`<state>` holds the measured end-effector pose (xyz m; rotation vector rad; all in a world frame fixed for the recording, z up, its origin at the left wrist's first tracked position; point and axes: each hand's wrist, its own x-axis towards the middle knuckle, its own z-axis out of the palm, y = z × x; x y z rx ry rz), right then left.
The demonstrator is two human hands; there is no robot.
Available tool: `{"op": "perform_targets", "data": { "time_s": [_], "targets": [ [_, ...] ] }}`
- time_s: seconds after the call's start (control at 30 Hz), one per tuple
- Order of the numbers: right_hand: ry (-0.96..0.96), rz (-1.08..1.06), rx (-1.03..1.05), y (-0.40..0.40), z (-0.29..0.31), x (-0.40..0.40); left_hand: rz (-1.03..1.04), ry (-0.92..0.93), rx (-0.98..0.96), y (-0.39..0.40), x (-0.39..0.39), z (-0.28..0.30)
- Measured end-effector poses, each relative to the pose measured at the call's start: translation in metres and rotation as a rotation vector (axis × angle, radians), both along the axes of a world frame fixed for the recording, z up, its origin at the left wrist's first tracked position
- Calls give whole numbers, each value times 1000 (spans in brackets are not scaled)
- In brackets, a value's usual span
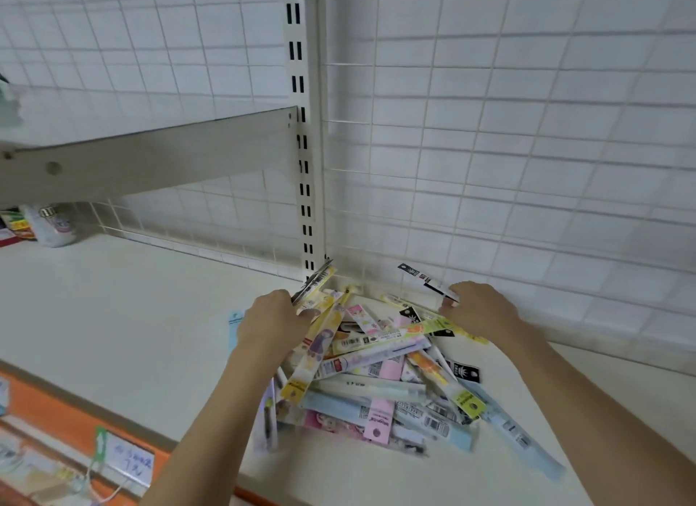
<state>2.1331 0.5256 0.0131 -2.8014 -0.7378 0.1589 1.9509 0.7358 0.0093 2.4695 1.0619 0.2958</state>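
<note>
A loose pile of long, thin packets (380, 377) in yellow, pink, blue and white lies on the white shelf (124, 317), close to the wire-grid back wall. My left hand (273, 322) grips a bunch of several yellow packets (316, 285) that stick up towards the slotted upright. Over the pile's far right side, my right hand (480, 307) pinches a single black-and-white packet (425, 279) that points up and left towards the grid.
A slotted metal upright (303, 128) splits the wire-grid back wall (508, 147). A shelf bracket (150, 155) juts out at upper left. Some products (45, 223) stand at far left. The shelf's orange front edge (60, 411) carries a price label (130, 458).
</note>
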Motion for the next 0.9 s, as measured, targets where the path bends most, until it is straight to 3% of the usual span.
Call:
{"op": "perform_targets", "data": {
  "time_s": [0.17,0.33,0.67,0.9],
  "targets": [
    [95,58,-88,10,-12,1,-10,-7,7,2,-6,1],
    [-32,-17,-25,-2,-18,-5,-27,5,-22,-4,3,-1],
    [43,-67,203,-60,6,-24,-69,183,-84,-18,18,-6],
    [52,-87,374,-60,15,-55,-84,158,-108,-26,11,2]
  ]
}}
